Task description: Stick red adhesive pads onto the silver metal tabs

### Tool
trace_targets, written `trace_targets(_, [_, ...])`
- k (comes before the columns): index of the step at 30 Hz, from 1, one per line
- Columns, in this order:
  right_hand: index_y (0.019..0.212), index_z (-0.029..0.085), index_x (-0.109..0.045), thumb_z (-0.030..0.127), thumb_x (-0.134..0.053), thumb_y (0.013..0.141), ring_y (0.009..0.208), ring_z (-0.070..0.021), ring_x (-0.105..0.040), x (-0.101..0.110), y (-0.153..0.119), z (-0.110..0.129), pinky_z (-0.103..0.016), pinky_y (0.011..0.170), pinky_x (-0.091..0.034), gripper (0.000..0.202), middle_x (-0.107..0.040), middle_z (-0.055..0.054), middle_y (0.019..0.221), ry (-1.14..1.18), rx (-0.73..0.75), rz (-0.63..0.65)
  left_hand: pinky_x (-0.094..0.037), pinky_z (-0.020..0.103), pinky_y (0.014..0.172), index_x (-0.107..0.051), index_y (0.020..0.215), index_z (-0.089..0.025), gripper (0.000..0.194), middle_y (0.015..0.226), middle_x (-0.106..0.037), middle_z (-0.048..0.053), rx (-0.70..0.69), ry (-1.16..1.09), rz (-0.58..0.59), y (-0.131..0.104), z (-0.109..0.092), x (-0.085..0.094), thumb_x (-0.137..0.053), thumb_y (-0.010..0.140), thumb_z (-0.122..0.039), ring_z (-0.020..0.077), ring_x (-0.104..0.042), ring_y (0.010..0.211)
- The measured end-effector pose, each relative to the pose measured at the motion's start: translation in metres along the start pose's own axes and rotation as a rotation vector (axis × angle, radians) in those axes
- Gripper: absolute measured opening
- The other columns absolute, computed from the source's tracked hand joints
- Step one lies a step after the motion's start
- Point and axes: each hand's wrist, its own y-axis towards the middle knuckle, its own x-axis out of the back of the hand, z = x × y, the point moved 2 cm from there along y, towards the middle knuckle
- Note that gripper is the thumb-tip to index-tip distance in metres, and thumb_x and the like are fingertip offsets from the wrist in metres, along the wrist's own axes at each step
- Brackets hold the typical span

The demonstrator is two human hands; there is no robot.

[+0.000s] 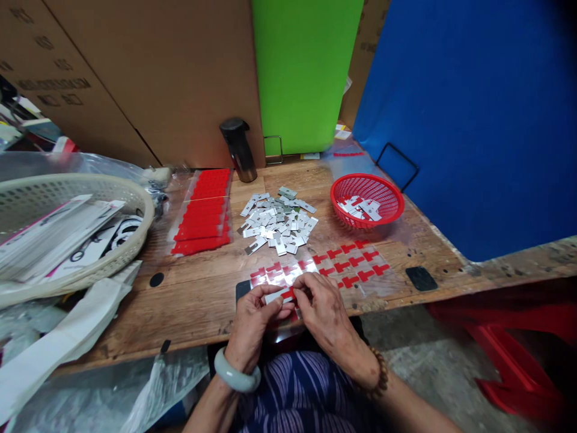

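My left hand (256,319) grips a small flat metal plate (273,297) between thumb and fingers, close to the table's front edge. At the plate's right end, my right hand (319,304) pinches a red sticker (287,294) that lies against the metal. Under and beyond my hands lies a clear sheet of red T-shaped stickers (349,263). A loose pile of metal plates (282,219) rests behind it. To the right, a red plastic basket (396,207) holds several plates, some with red on them.
A stack of red sticker sheets (202,210) lies left of the pile, with a dark bottle (241,153) behind. A large cream basket (146,207) fills the left side. Green (306,72) and blue boards (473,132) stand at the back and right. A red stool (509,361) is below.
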Motion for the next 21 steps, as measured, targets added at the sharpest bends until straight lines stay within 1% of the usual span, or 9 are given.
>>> trace_targets(4, [0.078, 0.020, -0.052, 0.012, -0.045, 0.083, 0.077, -0.0179, -0.051, -0.001, -0.001, 0.002, -0.034, 0.079, -0.035, 0.011, -0.057, -0.002, 0.077, -0.066, 0.002, -0.001, -0.054, 0.020, 0.061, -0.054, 0.091, -0.012, 0.033, 0.065, -0.072, 0.008, -0.005, 0.015, -0.021, 0.000, 0.001, 0.002, -0.073, 0.064, -0.016, 0.0150, -0.069, 0.060])
trace_targets(7, [0.082, 0.020, -0.055, 0.016, -0.044, 0.085, 0.079, -0.0181, -0.052, -0.004, -0.003, 0.000, -0.034, 0.078, -0.038, 0.012, -0.057, -0.003, 0.082, -0.060, 0.009, -0.023, -0.054, 0.020, 0.061, -0.054, 0.091, -0.012, 0.032, 0.065, -0.072, 0.008, -0.006, 0.005, -0.022, 0.002, 0.002, 0.004, -0.072, 0.064, -0.015, 0.0151, -0.069, 0.061])
trace_targets(9, [0.091, 0.020, -0.056, 0.018, -0.044, 0.085, 0.081, -0.0183, -0.053, -0.006, -0.003, -0.003, -0.033, 0.077, -0.041, 0.013, -0.056, -0.005, 0.088, -0.008, 0.002, -0.045, -0.054, 0.019, 0.061, -0.054, 0.092, -0.012, 0.032, 0.065, -0.072, 0.008, -0.011, -0.002, -0.022, 0.003, 0.003, 0.005, -0.071, 0.065, -0.014, 0.0150, -0.069, 0.061])
trace_targets(11, [0.107, 0.019, -0.052, 0.020, -0.046, 0.084, 0.079, -0.0177, -0.054, -0.005, 0.000, -0.009, -0.031, 0.074, -0.043, 0.023, -0.055, -0.006, 0.092, 0.078, -0.034, -0.072, -0.054, 0.019, 0.060, -0.054, 0.093, -0.011, 0.031, 0.066, -0.072, 0.008, -0.006, -0.006, -0.032, 0.004, 0.003, 0.007, -0.070, 0.066, -0.012, 0.0150, -0.069, 0.061])
trace_targets(13, [0.118, 0.018, -0.044, 0.021, -0.048, 0.083, 0.074, -0.0162, -0.054, -0.001, 0.004, -0.015, -0.029, 0.069, -0.045, 0.035, -0.055, -0.005, 0.088, 0.177, -0.096, -0.101, -0.054, 0.019, 0.059, -0.054, 0.093, -0.011, 0.030, 0.068, -0.072, 0.010, 0.017, -0.007, -0.039, 0.003, 0.003, 0.009, -0.069, 0.067, -0.010, 0.0150, -0.069, 0.060])
trace_targets(14, [0.118, 0.018, -0.044, 0.022, -0.048, 0.083, 0.070, -0.0151, -0.054, 0.002, 0.006, -0.018, -0.028, 0.066, -0.045, 0.035, -0.055, -0.003, 0.084, 0.220, -0.130, -0.099, -0.054, 0.020, 0.059, -0.054, 0.094, -0.011, 0.030, 0.069, -0.072, 0.011, 0.027, -0.009, -0.037, 0.002, 0.003, 0.009, -0.068, 0.068, -0.010, 0.0151, -0.069, 0.060])
trace_targets(17, [0.103, 0.019, -0.053, 0.026, -0.040, 0.088, 0.059, -0.0122, -0.052, 0.008, 0.009, -0.021, -0.024, 0.058, -0.043, 0.021, -0.053, 0.001, 0.068, 0.348, -0.208, 0.022, -0.055, 0.022, 0.061, -0.054, 0.095, -0.011, 0.028, 0.070, -0.072, 0.012, 0.032, -0.016, -0.018, 0.001, 0.002, 0.009, -0.067, 0.070, -0.011, 0.0161, -0.069, 0.061])
trace_targets(19, [0.092, 0.019, -0.056, 0.031, -0.037, 0.090, 0.055, -0.0105, -0.051, 0.008, 0.007, -0.019, -0.022, 0.055, -0.041, 0.022, -0.052, 0.003, 0.062, 0.431, -0.226, 0.144, -0.055, 0.022, 0.062, -0.054, 0.095, -0.010, 0.029, 0.069, -0.072, 0.011, 0.027, -0.029, -0.014, 0.000, 0.001, 0.008, -0.067, 0.069, -0.010, 0.0160, -0.069, 0.062])
trace_targets(21, [0.089, 0.018, -0.055, 0.035, -0.039, 0.090, 0.052, -0.0090, -0.049, 0.005, 0.004, -0.015, -0.020, 0.052, -0.040, 0.023, -0.050, 0.004, 0.059, 0.520, -0.236, 0.234, -0.055, 0.021, 0.061, -0.055, 0.095, -0.010, 0.030, 0.068, -0.072, 0.010, 0.033, -0.044, -0.009, -0.002, 0.000, 0.007, -0.068, 0.068, -0.009, 0.0153, -0.069, 0.060])
